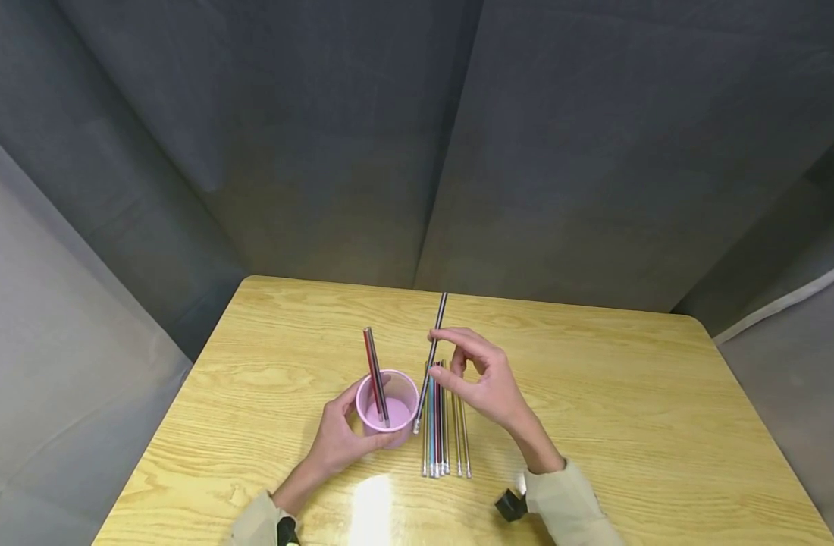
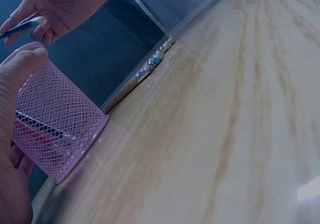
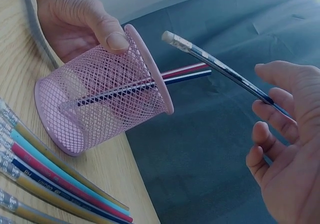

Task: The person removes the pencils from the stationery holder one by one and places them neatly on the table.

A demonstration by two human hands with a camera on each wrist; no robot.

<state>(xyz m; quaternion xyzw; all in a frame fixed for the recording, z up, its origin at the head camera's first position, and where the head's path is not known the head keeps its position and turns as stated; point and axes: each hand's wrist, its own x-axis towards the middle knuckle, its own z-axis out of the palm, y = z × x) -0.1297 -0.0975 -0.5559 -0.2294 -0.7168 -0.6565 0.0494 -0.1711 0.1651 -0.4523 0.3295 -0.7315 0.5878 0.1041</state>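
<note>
A pink mesh pencil cup (image 1: 387, 372) stands on the table, and my left hand (image 1: 338, 436) grips it around its side, thumb at the rim in the right wrist view. Inside lean a red pencil (image 1: 368, 356) and a dark striped pencil (image 1: 375, 373). My right hand (image 1: 485, 379) holds another dark striped pencil (image 1: 440, 315) between thumb and fingers, raised and slanted, just right of the cup. Its white eraser (image 3: 169, 36) points down toward the cup, outside the opening. Under that hand lies a row of several pencils (image 1: 436, 447), their eraser ends toward me.
The wooden table (image 1: 594, 379) carries everything. A small black block (image 1: 510, 505) shows beside the right sleeve (image 1: 570, 500). Dark grey curtains (image 1: 321, 152) hang behind the table's far edge, and lighter cloth (image 1: 62, 341) hangs at the left.
</note>
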